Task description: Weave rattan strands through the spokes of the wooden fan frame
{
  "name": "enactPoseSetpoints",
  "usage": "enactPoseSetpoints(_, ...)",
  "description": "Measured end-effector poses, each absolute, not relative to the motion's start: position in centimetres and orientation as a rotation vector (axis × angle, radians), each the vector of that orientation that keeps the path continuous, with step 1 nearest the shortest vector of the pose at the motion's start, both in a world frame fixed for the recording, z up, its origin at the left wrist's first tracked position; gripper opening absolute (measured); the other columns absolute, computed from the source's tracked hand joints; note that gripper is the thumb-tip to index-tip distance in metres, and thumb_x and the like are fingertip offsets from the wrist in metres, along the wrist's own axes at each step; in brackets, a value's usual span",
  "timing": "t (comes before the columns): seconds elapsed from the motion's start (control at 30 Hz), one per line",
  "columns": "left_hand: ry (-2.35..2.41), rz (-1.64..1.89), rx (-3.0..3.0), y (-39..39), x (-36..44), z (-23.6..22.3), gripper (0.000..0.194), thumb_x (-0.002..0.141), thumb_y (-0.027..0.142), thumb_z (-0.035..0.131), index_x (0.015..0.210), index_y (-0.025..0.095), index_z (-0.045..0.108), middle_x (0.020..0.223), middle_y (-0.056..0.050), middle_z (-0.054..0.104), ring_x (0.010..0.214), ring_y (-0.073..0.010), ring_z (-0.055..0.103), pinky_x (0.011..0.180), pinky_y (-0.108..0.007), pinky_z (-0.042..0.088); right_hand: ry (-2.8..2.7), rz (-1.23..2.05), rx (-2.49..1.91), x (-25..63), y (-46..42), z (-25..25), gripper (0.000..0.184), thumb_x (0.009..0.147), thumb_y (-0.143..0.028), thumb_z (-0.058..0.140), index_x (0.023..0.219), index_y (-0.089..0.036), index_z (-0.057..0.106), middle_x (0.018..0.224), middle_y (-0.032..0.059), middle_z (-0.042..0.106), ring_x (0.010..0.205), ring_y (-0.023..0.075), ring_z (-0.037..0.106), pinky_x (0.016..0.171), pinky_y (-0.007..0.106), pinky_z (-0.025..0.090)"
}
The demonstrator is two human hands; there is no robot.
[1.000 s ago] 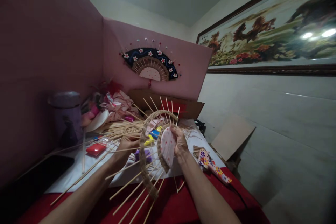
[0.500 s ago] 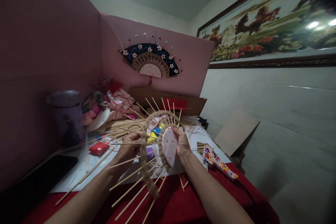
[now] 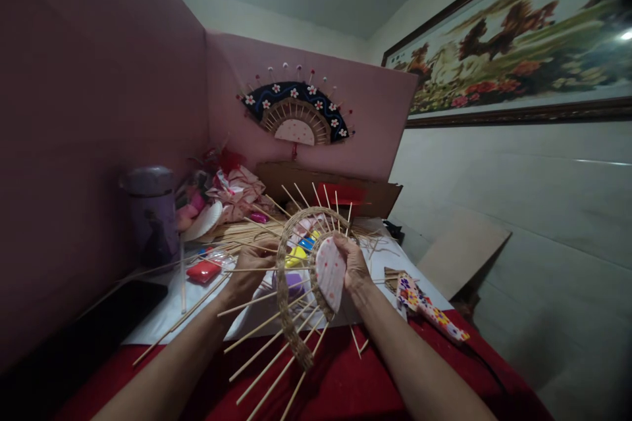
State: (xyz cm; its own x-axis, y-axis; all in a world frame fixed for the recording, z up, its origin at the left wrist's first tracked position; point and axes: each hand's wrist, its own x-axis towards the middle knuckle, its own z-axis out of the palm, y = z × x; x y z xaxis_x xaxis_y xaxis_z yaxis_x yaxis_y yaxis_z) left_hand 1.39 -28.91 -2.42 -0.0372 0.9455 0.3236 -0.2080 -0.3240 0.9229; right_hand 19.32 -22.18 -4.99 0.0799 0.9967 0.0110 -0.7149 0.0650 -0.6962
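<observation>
A half-made fan frame (image 3: 283, 289) of thin wooden sticks is held up over the table, tilted, its sticks spreading to the left and upward. A braided brown band crosses the sticks in an arc. At its base is a white half-circle pad (image 3: 330, 271) with pink dots, edged in braid. My right hand (image 3: 355, 266) is closed on this pad, thumb on the front face. My left hand (image 3: 251, 270) is closed at the frame's left side, fingers pinching among the sticks near the braided band; the fingertips are partly hidden.
Loose sticks (image 3: 247, 231), a red packet (image 3: 203, 270) and yellow clay (image 3: 296, 256) lie on white paper. A flower-patterned glue gun (image 3: 429, 308) rests at right. At left stand a purple tumbler (image 3: 153, 217) and a dark phone (image 3: 126, 302). A finished fan (image 3: 296, 112) hangs behind.
The whole view has shifted, so everything appears a little farther right. Both hands keep their hold on the fan frame, whose pose is nearly the same.
</observation>
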Motion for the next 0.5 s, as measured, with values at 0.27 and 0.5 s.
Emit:
enactPoseSetpoints(0.27,0.861,1.454,1.284,-28.9,1.6,-3.1,0.008,0.055,0.015,0.067,0.063,0.014,0.064,0.056,0.001,0.059,0.050,-0.0104,0.050,0.050,-0.023,0.038,-0.563,1.435,-0.621,19.1,-22.5,-4.9,0.019,0.052,-0.015,0.072,0.065,-0.017,0.059,0.050,-0.0059,0.061,0.043,0.0094,0.054,0.048,0.022,0.048)
enactPoseSetpoints(0.5,0.858,1.580,1.248,-28.0,1.5,-4.2,0.017,0.067,0.030,0.065,0.071,0.014,0.059,0.052,0.005,0.048,0.044,-0.0047,0.036,0.043,-0.018,0.028,-0.503,1.470,-0.626,19.2,-22.2,-5.2,0.021,0.053,-0.014,0.071,0.071,-0.017,0.061,0.054,-0.0038,0.064,0.046,0.0115,0.057,0.050,0.023,0.049)
